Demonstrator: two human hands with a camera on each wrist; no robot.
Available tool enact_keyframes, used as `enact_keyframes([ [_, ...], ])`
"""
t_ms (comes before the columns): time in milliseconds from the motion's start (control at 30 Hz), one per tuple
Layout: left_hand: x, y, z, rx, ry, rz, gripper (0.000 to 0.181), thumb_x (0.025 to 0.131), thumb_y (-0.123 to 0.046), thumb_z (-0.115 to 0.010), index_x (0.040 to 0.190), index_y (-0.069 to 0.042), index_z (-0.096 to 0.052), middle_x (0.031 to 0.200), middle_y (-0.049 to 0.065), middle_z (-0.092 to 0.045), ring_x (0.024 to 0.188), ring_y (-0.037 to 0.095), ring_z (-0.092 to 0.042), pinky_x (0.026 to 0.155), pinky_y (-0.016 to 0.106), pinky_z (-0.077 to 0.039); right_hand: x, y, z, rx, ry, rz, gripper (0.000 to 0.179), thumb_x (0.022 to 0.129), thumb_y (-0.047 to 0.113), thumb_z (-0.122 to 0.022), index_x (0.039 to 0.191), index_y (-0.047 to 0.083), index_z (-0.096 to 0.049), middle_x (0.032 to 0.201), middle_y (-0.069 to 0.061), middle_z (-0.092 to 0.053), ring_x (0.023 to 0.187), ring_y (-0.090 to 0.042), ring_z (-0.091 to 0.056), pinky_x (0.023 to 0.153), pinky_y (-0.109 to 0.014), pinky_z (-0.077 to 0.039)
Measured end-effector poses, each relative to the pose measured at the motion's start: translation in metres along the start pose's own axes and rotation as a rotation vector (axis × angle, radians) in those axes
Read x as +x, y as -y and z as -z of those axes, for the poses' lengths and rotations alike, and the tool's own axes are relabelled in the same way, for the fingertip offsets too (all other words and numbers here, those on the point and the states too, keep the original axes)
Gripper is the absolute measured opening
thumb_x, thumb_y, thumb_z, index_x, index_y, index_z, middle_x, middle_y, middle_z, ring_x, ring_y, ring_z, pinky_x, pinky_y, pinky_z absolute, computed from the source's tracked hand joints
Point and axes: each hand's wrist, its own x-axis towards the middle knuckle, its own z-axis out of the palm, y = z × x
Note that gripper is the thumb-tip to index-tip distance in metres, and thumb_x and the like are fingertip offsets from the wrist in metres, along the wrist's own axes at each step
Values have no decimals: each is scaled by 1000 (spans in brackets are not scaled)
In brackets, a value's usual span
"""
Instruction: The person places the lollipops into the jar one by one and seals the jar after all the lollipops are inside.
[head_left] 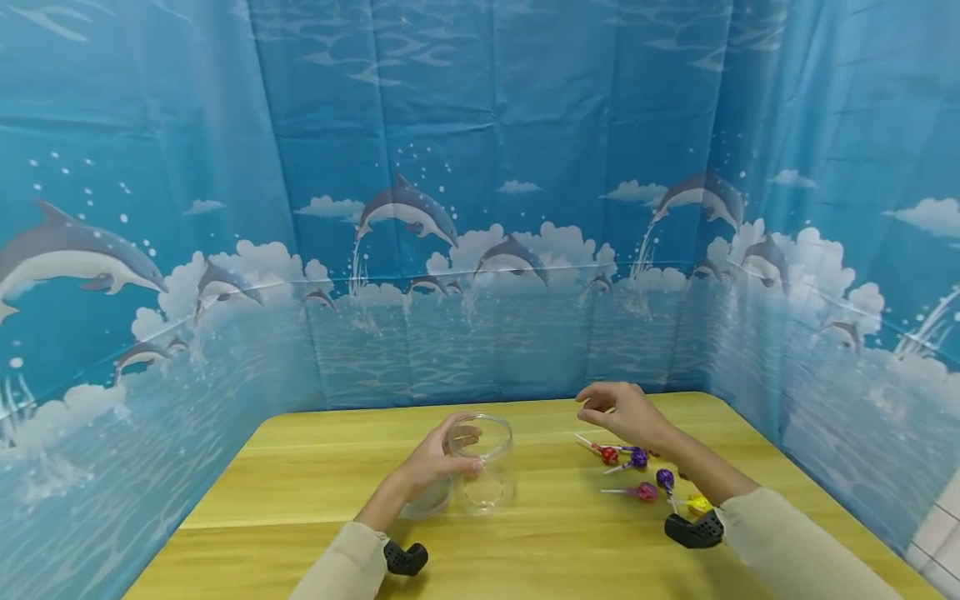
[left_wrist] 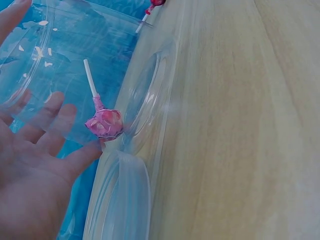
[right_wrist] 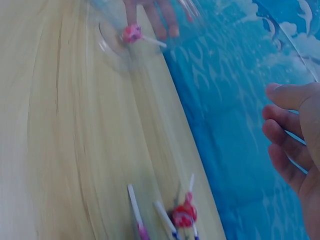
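My left hand (head_left: 437,460) holds a clear round jar (head_left: 486,487) by its side, fingers behind it and thumb at the front. A pink-wrapped lollipop (left_wrist: 105,124) shows inside the jar, its white stick pointing up in the left wrist view. Beside the jar, under my left hand, lies a translucent lid (left_wrist: 127,200). My right hand (head_left: 626,410) is raised over the right part of the table, fingers loosely bent and nothing in them. Below it lie a red lollipop (head_left: 609,455), a purple one (head_left: 638,458) and a pink one (head_left: 646,492).
Nearer my right wrist lie another purple lollipop (head_left: 664,478) and a yellow one (head_left: 701,504), partly behind the arm. The yellow wood-grain table (head_left: 300,475) ends at a blue dolphin-print curtain (head_left: 480,333), which stands behind it and along both sides.
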Motion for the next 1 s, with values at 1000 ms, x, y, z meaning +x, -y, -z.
enact_keyframes([
  [1000, 0, 0, 2, 9, 21, 10, 84, 94, -19, -78, 162, -14, -30, 155, 21, -41, 147, 44, -32, 100, 46, -53, -105, -65, 65, -188, -97, -159, 20, 98, 16, -74, 114, 4, -73, 95, 2, -74, 82, -16, -69, 66, -35, -56],
])
